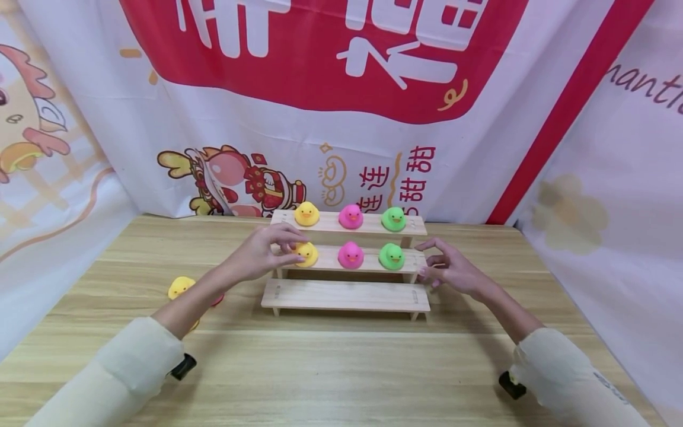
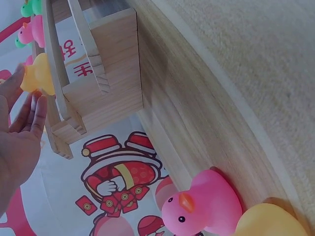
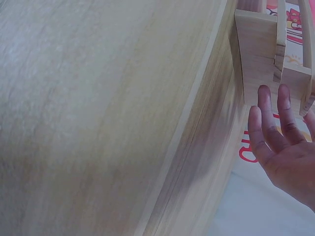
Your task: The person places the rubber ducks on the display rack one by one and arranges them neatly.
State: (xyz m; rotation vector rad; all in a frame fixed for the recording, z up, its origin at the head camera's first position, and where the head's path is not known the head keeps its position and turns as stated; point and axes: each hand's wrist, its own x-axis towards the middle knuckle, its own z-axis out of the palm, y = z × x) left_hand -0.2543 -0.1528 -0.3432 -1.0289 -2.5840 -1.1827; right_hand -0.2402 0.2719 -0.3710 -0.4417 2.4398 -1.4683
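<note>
A three-tier wooden stand [image 1: 347, 295] stands near the back of the table. My left hand [image 1: 265, 252] is at the left end of its middle tier, with thumb and fingers pinching a yellow rubber duck [image 1: 306, 254]. To the right on that tier sit a pink rubber duck [image 1: 350, 255] and a green rubber duck [image 1: 392, 257]. Yellow [image 1: 306, 214], pink [image 1: 351, 217] and green [image 1: 393, 219] ducks line the top tier. My right hand [image 1: 453, 270] is at the stand's right end, its fingers loosely extended in the right wrist view; whether they touch the wood I cannot tell.
Left of the stand, partly behind my left forearm, a yellow duck [image 1: 181, 287] rests on the wooden table [image 1: 320, 373]. A pink duck [image 2: 204, 206] lies beside a yellow one [image 2: 270, 222] in the left wrist view. A printed cloth [image 1: 299, 127] hangs behind the stand.
</note>
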